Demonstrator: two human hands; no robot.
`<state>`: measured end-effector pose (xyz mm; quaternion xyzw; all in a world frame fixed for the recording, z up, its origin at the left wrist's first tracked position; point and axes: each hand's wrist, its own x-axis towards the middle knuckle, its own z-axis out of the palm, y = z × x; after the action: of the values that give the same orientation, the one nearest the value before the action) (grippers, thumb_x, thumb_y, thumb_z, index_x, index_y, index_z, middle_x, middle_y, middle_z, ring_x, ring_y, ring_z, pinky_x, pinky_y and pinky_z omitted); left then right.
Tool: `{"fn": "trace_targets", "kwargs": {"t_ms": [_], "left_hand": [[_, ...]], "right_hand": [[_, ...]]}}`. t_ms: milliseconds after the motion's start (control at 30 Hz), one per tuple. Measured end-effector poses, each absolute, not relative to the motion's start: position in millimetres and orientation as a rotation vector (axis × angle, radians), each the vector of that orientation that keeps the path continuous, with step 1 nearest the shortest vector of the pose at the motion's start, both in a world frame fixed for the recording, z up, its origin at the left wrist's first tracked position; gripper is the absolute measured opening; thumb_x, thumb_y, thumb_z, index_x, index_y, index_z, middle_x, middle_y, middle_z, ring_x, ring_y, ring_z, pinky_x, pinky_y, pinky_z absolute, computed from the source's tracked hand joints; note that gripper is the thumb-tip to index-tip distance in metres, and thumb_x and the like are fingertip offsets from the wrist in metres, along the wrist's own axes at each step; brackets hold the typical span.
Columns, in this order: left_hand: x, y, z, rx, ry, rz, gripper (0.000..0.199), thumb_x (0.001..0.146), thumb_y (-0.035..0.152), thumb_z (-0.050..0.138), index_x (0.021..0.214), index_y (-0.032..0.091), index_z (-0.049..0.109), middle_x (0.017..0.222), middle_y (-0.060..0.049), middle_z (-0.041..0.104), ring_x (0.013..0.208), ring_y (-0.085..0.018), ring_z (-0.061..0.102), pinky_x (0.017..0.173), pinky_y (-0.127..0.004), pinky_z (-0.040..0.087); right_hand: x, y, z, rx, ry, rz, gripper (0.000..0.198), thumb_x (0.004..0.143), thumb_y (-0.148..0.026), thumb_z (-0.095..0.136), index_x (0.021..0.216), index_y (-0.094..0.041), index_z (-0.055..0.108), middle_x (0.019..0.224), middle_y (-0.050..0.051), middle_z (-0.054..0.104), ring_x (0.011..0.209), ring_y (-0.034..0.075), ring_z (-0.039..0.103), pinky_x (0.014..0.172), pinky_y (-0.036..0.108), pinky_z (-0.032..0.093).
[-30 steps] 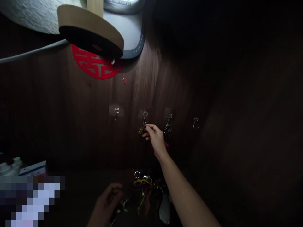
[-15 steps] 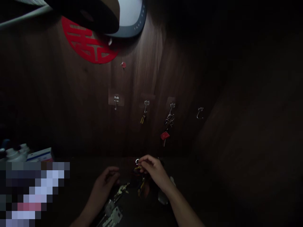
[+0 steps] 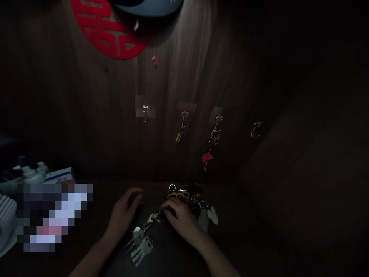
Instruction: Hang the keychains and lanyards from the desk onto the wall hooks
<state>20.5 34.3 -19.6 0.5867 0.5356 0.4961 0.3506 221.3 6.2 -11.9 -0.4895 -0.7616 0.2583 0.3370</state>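
My left hand (image 3: 126,211) is held above the dark surface, fingers loosely curved and apart from the thumb, with nothing in it. My right hand (image 3: 182,221) is lower and to the right, thumb and fingers apart, beside a dark heap of key cords with a yellow loop (image 3: 182,194) and a shiny ring (image 3: 172,187). Whether its fingertips touch anything is too dark to tell. Between the hands lies a bunch of keys: brassy ones (image 3: 152,219), a round-headed key (image 3: 138,235) and a large silver key (image 3: 143,250).
Wall hooks carry a small yellow key tag (image 3: 179,135) and a ring bunch with a red tag (image 3: 206,157). A left hook (image 3: 145,111) and a right hook (image 3: 255,129) hang bare. White bottles (image 3: 33,175) and a box (image 3: 61,176) stand left. A pale rounded tag (image 3: 212,216) lies right.
My right hand has let go of the ring with cords, which now lies in the heap, and has drawn back lower. My left hand stays empty. The view has tilted down.
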Motion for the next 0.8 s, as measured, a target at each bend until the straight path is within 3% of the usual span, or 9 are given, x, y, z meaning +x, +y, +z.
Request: {"fn": "trace_targets", "kwargs": {"t_ms": [200, 433, 600, 800], "left_hand": [[11.3, 36.6, -17.7, 1.698, 1.482, 1.235, 0.022, 0.078, 0.039, 0.052, 0.090, 0.024, 0.064, 0.084, 0.001, 0.070, 0.078, -0.020, 0.066, 0.070, -0.028, 0.049], [15.7, 32.7, -18.9, 1.835, 1.322, 1.100, 0.018, 0.080, 0.035, 0.054, 0.087, 0.027, 0.069, 0.089, 0.000, 0.073, 0.087, -0.022, 0.066, 0.081, -0.030, 0.048], [24.2, 25.5, -22.3, 1.977, 1.204, 0.987, 0.019, 0.081, 0.034, 0.056, 0.091, 0.029, 0.072, 0.093, -0.002, 0.074, 0.091, -0.024, 0.065, 0.088, -0.034, 0.046], [33.4, 20.1, -27.3, 1.915, 1.104, 0.898, 0.026, 0.076, 0.029, 0.062, 0.101, 0.029, 0.068, 0.101, -0.002, 0.072, 0.096, -0.023, 0.064, 0.090, -0.033, 0.046]], "right_hand": [[215.5, 5.3, -24.7, -1.273, -2.209, 0.495, 0.029, 0.079, -0.007, 0.060, 0.099, -0.026, 0.066, 0.101, 0.002, 0.065, 0.100, 0.020, 0.053, 0.088, 0.035, 0.038], [213.8, 7.2, -25.8, -1.366, -2.168, 0.438, 0.013, 0.081, -0.013, 0.060, 0.085, -0.024, 0.065, 0.089, 0.001, 0.066, 0.093, 0.020, 0.054, 0.082, 0.034, 0.036], [213.3, 7.5, -23.2, -1.400, -1.947, 0.593, 0.008, 0.081, -0.019, 0.059, 0.079, -0.024, 0.066, 0.085, 0.001, 0.066, 0.087, 0.019, 0.057, 0.080, 0.033, 0.037], [211.9, 10.0, -19.0, -1.300, -1.585, 0.932, 0.011, 0.080, -0.024, 0.056, 0.074, -0.021, 0.065, 0.069, -0.002, 0.064, 0.069, 0.015, 0.059, 0.064, 0.025, 0.041]]}}
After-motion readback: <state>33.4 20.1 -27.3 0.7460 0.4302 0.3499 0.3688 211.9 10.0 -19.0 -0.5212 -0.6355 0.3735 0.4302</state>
